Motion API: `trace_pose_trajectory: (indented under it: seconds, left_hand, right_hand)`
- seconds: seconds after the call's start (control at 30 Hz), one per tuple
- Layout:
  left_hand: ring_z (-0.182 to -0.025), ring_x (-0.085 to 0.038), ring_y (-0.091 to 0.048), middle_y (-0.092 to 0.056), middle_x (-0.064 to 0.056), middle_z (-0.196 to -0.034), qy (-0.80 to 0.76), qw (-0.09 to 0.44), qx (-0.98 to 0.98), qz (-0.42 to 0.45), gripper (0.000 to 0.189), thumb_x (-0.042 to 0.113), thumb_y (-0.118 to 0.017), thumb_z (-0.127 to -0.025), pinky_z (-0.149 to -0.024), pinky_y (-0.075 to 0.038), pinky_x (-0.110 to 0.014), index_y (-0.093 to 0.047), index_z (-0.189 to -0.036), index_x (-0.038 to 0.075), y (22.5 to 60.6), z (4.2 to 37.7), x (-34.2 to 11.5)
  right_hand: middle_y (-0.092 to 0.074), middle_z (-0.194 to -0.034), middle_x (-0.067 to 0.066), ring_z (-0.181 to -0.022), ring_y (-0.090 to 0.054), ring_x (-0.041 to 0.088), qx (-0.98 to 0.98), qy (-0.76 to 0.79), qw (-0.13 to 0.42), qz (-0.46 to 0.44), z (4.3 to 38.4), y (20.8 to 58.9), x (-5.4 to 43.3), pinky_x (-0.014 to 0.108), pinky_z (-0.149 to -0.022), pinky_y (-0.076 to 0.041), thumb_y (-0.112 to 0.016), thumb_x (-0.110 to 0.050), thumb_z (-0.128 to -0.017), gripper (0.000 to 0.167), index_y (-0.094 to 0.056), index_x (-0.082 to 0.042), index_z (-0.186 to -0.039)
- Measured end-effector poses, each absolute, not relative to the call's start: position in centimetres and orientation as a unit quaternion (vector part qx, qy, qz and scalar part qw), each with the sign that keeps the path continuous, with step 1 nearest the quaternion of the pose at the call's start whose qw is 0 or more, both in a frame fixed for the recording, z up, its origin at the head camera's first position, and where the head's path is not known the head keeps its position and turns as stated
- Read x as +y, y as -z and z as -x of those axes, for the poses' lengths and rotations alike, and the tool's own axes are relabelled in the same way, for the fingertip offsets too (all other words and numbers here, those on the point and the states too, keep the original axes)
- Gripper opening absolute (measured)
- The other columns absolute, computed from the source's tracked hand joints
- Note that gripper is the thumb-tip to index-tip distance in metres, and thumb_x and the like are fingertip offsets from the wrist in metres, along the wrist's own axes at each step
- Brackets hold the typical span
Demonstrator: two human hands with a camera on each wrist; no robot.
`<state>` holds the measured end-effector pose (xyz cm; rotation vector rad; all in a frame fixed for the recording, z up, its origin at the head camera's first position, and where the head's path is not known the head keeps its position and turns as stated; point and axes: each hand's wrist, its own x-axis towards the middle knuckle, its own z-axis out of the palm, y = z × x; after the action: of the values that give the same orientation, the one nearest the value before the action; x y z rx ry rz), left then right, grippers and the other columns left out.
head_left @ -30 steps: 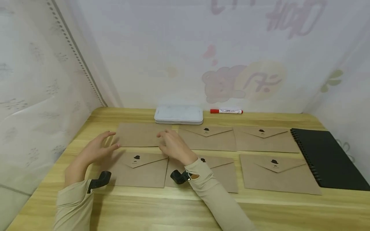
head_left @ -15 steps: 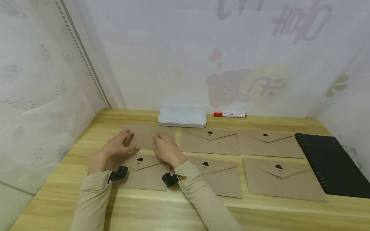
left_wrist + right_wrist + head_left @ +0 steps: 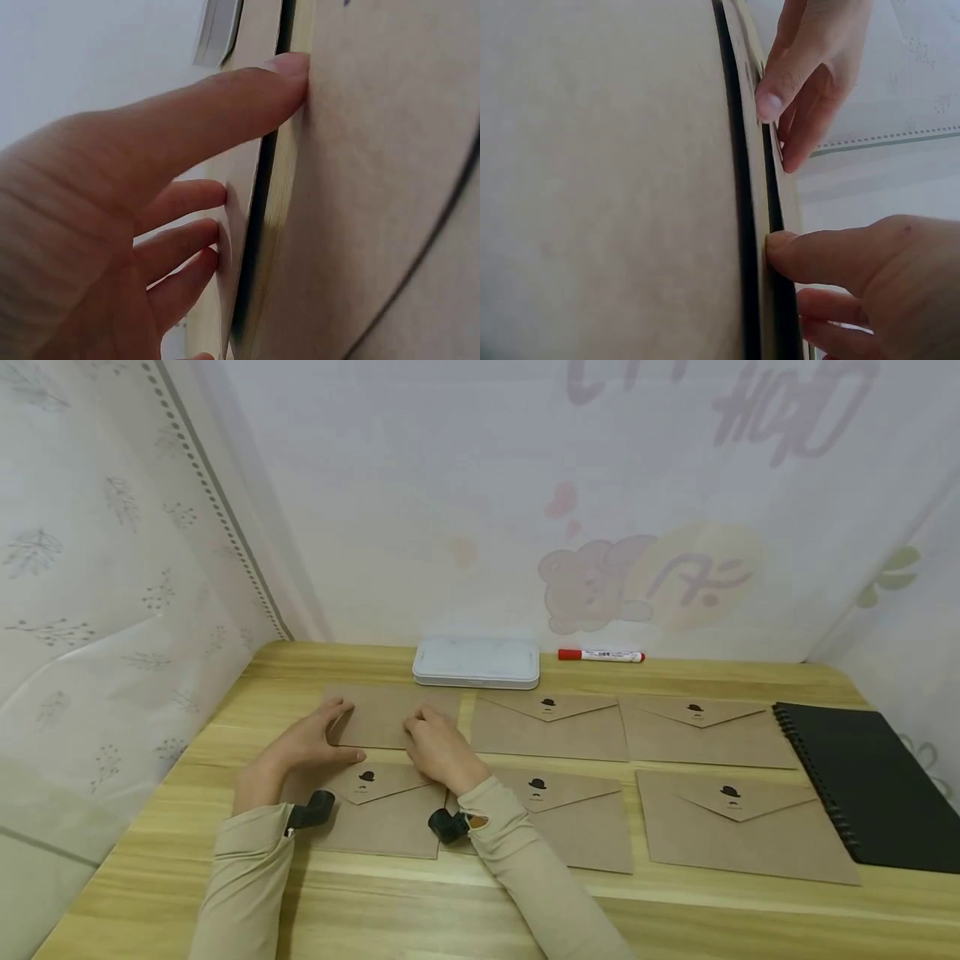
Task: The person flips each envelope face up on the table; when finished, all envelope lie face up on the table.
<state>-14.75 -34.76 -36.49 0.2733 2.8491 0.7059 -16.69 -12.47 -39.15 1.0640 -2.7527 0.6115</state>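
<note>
A plain brown kraft envelope, no flap showing, lies at the back left of the table. My left hand is at its left end; in the left wrist view its fingertips touch the envelope's surface, while the thumb stretches towards the front-left envelope. At the plain envelope's right part is my right hand, fingers bent over it. The right wrist view puts the right thumb by the near edge, apart from the fingers; exact contact is partly hidden.
Several more kraft envelopes, such as one with a hat print, lie in two rows. A black spiral notebook is at the right. A white flat case and a red-and-white marker lie along the back, before a printed sheet wall.
Both hands have come down onto the plain envelope; the left moved right to its left end. The envelopes look unmoved on the table. The head view has shifted slightly.
</note>
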Motion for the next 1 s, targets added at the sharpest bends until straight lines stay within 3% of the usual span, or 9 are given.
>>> trace_pose_trajectory:
  seconds: [0.23, 0.5, 0.67, 0.9, 1.0]
  left_hand:
    - [-0.129, -0.051, -0.019, -0.022, -0.033, -0.143, -0.255, 0.094, 0.959, -0.084, 0.082, 0.034, -0.074, -0.079, -0.102, -0.018, -0.061, -0.035, -0.137, -0.009, 36.1, 14.6, -35.0]
    - [-0.128, -0.049, -0.026, -0.032, -0.032, -0.139, -0.296, 0.064, 0.947, -0.108, 0.049, 0.01, -0.065, -0.085, -0.103, -0.021, -0.058, -0.049, -0.128, -0.007, 36.4, 14.3, -36.1]
    - [-0.125, -0.041, -0.037, -0.049, -0.023, -0.131, -0.348, 0.05, 0.931, -0.101, 0.032, 0.018, -0.067, -0.087, -0.101, -0.029, -0.052, -0.065, -0.113, -0.001, 36.5, 14.0, -37.5]
    - [-0.112, -0.023, -0.054, -0.06, -0.017, -0.119, -0.407, 0.045, 0.908, -0.088, 0.028, 0.019, -0.066, -0.088, -0.086, -0.042, -0.016, -0.068, -0.108, -0.001, 35.9, 13.2, -38.7]
    - [-0.102, -0.009, -0.059, -0.062, -0.017, -0.115, -0.431, 0.043, 0.897, -0.088, 0.025, 0.011, -0.063, -0.089, -0.08, -0.044, -0.013, -0.066, -0.108, -0.004, 35.6, 12.9, -39.0]
  right_hand:
    - [-0.065, -0.099, 0.005, -0.094, -0.06, 0.018, -0.906, -0.201, 0.065, -0.366, 16.4, 38.7, -12.3, 0.031, -0.089, -0.042, -0.059, -0.013, -0.092, 0.015, -0.07, -0.008, -0.1]
    - [-0.066, -0.09, 0.003, -0.084, -0.062, 0.015, -0.904, -0.232, 0.081, -0.35, 16.3, 38.7, -12.3, 0.024, -0.075, -0.048, -0.055, -0.009, -0.093, 0.015, -0.069, -0.007, -0.099]
    - [-0.067, -0.097, 0.004, -0.087, -0.063, 0.015, -0.903, -0.273, 0.063, -0.326, 16.4, 38.5, -12.0, 0.026, -0.074, -0.05, -0.054, -0.012, -0.095, 0.016, -0.067, -0.007, -0.103]
    - [-0.068, -0.098, 0.003, -0.086, -0.062, 0.014, -0.891, -0.294, 0.074, -0.338, 16.5, 38.1, -11.4, 0.025, -0.075, -0.049, -0.054, -0.016, -0.095, 0.019, -0.067, -0.007, -0.104]
    - [-0.068, -0.096, 0.002, -0.083, -0.062, 0.013, -0.892, -0.292, 0.078, -0.337, 16.7, 37.8, -11.2, 0.026, -0.073, -0.049, -0.053, -0.017, -0.096, 0.019, -0.067, -0.007, -0.104]
